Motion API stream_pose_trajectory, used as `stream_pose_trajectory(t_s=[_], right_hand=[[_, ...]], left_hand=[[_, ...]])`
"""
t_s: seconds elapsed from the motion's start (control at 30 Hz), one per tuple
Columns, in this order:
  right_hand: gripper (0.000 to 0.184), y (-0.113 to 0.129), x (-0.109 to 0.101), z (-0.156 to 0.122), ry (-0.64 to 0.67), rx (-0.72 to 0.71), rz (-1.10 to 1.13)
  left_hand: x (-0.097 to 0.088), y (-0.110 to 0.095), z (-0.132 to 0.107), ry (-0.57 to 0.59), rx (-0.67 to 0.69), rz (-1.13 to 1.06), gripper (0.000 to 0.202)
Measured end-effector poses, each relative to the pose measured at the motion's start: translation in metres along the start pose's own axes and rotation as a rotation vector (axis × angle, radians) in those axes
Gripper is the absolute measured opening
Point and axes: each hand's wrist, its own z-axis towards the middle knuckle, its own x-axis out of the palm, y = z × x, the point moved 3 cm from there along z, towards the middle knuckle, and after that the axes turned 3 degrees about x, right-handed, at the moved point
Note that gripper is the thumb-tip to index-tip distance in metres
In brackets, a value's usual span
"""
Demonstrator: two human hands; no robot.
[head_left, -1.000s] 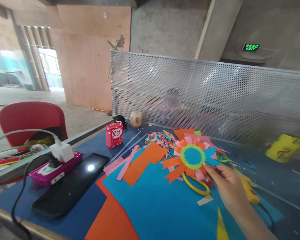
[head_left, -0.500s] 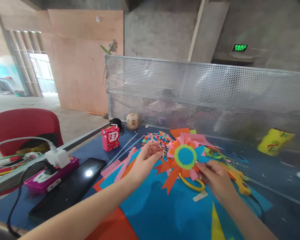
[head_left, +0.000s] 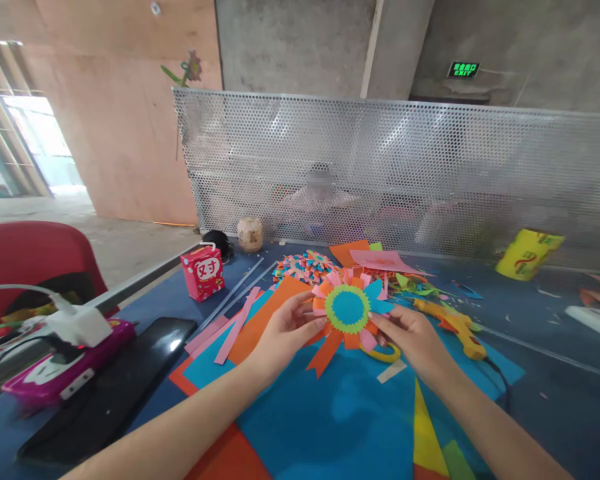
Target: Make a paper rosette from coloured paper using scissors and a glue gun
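Note:
Between both hands is a paper flower (head_left: 348, 309) with a blue round centre, a green scalloped ring, and pink, orange and blue petals. My left hand (head_left: 291, 328) pinches its left edge, thumb in front. My right hand (head_left: 404, 331) grips the right side near the blue petals. Orange ribbon-like tails hang below the flower. Just under it, the yellow handle of scissors (head_left: 386, 353) shows, the rest hidden. Large blue paper sheets (head_left: 325, 413) lie beneath my hands. Behind the flower sits a pile of similar small paper flowers (head_left: 305, 265).
A yellow glue gun (head_left: 455, 327) with a black cord lies at the right. Left are a black phone (head_left: 110, 387), a purple power strip (head_left: 70, 370) and a red drink box (head_left: 203, 272). A yellow packet (head_left: 529, 255) stands before the perforated metal screen (head_left: 380, 167); a person sits behind it.
My left hand has moved onto the flower's left edge, where before it was apart from it. The view has shifted, so the surroundings appear further left and slightly higher.

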Motion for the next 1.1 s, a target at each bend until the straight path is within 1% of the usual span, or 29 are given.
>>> stream_pose_trajectory(t_s=[0.17,0.3,0.43,0.6,0.8,0.93,1.1], right_hand=[[0.038,0.001,0.000,0.000,0.006,-0.023,-0.023],[0.037,0.002,0.001,-0.001,0.016,-0.025,-0.052],[0.037,0.004,0.003,-0.003,0.011,-0.033,-0.086],[0.035,0.007,0.004,-0.003,0.007,-0.026,-0.081],[0.034,0.004,0.004,-0.004,0.023,-0.022,-0.051],[0.034,0.002,0.003,-0.003,0.018,-0.046,-0.063],[0.035,0.002,0.005,-0.004,0.013,-0.044,-0.058]], left_hand=[[-0.003,0.002,0.000,-0.060,-0.024,0.071,0.042],[-0.005,0.005,0.001,-0.057,-0.030,0.072,0.041],[-0.007,0.007,0.000,-0.087,-0.038,0.083,0.040],[-0.008,0.007,0.000,-0.088,-0.051,0.054,0.039],[-0.008,0.010,0.001,-0.113,-0.079,0.014,0.045],[-0.007,0.009,0.000,-0.130,-0.098,0.016,0.050],[-0.010,0.011,0.001,-0.139,-0.102,0.039,0.050]])
